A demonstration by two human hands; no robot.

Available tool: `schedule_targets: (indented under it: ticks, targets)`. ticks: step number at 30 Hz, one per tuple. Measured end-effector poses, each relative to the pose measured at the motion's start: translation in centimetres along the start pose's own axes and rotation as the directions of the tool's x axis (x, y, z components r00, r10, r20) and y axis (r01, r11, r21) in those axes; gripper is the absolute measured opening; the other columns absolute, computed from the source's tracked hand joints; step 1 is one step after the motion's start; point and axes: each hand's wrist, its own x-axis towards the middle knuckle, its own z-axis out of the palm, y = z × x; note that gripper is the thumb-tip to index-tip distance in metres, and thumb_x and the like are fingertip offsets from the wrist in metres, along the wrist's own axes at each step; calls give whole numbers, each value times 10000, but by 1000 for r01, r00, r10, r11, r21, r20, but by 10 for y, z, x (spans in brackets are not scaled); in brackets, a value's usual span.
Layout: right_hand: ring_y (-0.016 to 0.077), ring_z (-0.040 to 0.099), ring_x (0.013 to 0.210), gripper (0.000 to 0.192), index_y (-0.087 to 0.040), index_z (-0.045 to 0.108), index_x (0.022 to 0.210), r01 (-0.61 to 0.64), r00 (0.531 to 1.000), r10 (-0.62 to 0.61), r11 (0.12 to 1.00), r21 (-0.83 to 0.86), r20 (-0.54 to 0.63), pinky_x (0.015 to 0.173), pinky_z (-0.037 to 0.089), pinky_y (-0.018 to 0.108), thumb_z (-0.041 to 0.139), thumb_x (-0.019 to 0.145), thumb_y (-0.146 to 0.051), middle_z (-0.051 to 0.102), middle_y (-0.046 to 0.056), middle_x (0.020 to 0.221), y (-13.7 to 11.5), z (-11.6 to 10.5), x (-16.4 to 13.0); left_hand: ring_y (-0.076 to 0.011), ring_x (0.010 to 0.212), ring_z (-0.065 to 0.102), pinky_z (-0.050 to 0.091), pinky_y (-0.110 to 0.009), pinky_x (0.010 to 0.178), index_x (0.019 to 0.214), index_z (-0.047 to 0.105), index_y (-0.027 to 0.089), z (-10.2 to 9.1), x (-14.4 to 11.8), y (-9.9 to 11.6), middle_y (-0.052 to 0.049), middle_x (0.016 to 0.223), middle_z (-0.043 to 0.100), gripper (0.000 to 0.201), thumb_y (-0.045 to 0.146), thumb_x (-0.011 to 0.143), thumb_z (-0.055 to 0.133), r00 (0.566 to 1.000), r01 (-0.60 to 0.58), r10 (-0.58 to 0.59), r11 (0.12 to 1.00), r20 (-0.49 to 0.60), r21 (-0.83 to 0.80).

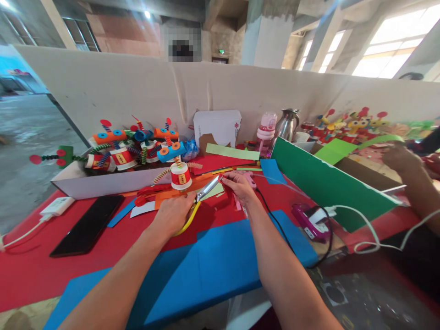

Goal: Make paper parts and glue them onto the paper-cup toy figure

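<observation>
My left hand [174,213] is closed round the yellow handles of a pair of scissors [207,188], whose blades point up and to the right. Thumb and fingertips of my right hand [240,187] pinch a small red piece of paper [220,179] right at the blade tips. Just behind the scissors stands a paper-cup figure [180,176] with a blue roll for a head and springy folded arms. Under the blades lie orange and pale green paper scraps [215,191]. A pink glue gun [248,178] rests beyond my right hand, partly hidden by it.
A white box [113,183] of similar figures stands at left, near a black phone [87,224]. At right are a green-sided box [330,183], a purple power strip [311,224] with cables, and another person's arm [409,188]. A bottle [266,133] and metal jug [288,123] stand behind.
</observation>
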Motion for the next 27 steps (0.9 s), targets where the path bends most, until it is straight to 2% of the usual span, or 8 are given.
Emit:
schedule_targets:
  ticks: [15, 20, 23, 25, 27]
  targets:
    - [98, 538, 629, 226, -180, 653, 668, -15, 1000, 15, 1000, 10, -3, 629, 417, 227, 784, 558, -327, 634, -39, 645, -3, -2, -2, -319, 820, 653, 462, -369, 654, 1163, 524, 159, 3, 2, -5, -138, 880, 677, 333, 218, 897, 334, 999, -37, 38, 999, 7, -25]
    - [113, 584, 613, 272, -185, 646, 706, -44, 998, 51, 984, 174, -33, 619, 479, 240, 789, 593, -388, 658, -20, 657, -2, 0, 0, -313, 869, 656, 459, -358, 667, 1228, 478, 180, 4, 2, -5, -143, 951, 683, 365, 208, 882, 366, 1000, 3, -2, 996, 11, -89]
    - [103, 565, 507, 259, -200, 603, 724, -80, 992, 102, 961, 266, -69, 522, 480, 230, 769, 629, -374, 630, -37, 587, 0, -1, 2, -317, 895, 656, 460, -352, 665, 1249, 455, 189, 3, 2, -3, -138, 968, 683, 384, 212, 873, 385, 999, 30, -27, 990, 29, -141]
    - [98, 543, 434, 256, -205, 575, 760, -128, 990, 139, 958, 258, -24, 453, 457, 218, 760, 630, -327, 621, -47, 551, -1, -3, 1, -317, 893, 658, 461, -352, 666, 1254, 443, 190, 2, 2, -1, -132, 955, 685, 384, 217, 876, 382, 999, 41, -36, 985, 31, -167]
    - [106, 551, 404, 298, -207, 553, 818, -192, 980, 175, 955, 224, 94, 420, 447, 214, 758, 615, -282, 640, -44, 554, -3, -3, -3, -310, 881, 662, 462, -350, 669, 1270, 422, 192, 0, 2, 0, -131, 946, 687, 396, 210, 876, 377, 998, 67, -62, 983, 33, -173]
